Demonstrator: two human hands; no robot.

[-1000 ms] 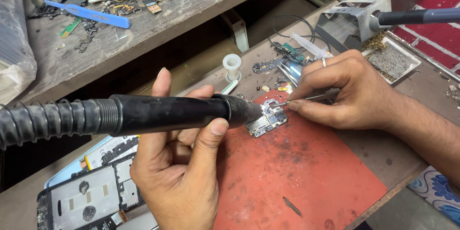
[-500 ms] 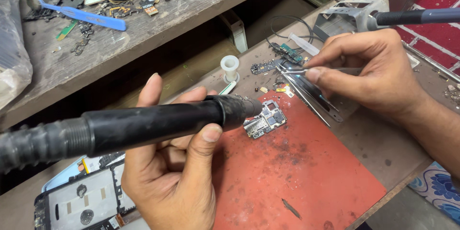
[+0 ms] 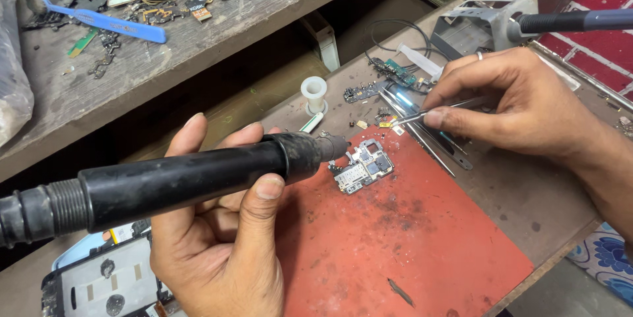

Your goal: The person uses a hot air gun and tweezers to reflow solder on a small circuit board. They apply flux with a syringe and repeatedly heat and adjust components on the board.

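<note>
Your right hand (image 3: 521, 109), pinching the tweezers (image 3: 435, 111), has lifted away to the right of the small circuit board (image 3: 362, 166) on the red mat (image 3: 409, 244), while your left hand (image 3: 217, 224) keeps gripping the black hot-air wand (image 3: 198, 175) aimed at it.

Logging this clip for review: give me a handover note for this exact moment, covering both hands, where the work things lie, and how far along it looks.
Left hand: gripping the black hot-air handle, nozzle beside the small circuit board.
Right hand: pinching tweezers, tips up by the spare tools beyond the mat's edge, not on the board.
Board lies on the red mat, no hand on it.
Done: board laid out, nozzle aimed.
Left: cannot tell whether any part has been lifted; the board itself is too small to read.
</note>
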